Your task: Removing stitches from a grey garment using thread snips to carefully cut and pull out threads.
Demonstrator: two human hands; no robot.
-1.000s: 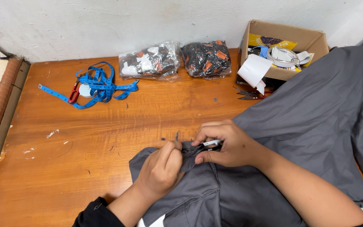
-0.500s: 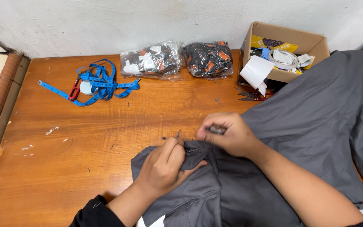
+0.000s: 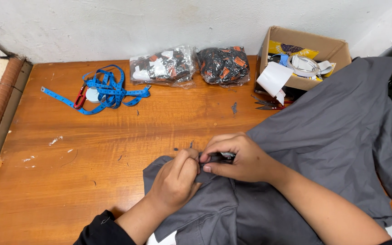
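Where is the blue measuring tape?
In the head view, the tangled blue measuring tape lies on the wooden table's far left, beside the clear plastic packet near the white wall.

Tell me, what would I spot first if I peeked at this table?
Probably the two hands pinching the edge of a big grey cloth at the front of the wooden table: the left hand and the right hand meet there. Next, the bright blue measuring tape tangled at the back left, and the open cardboard box at the back right.
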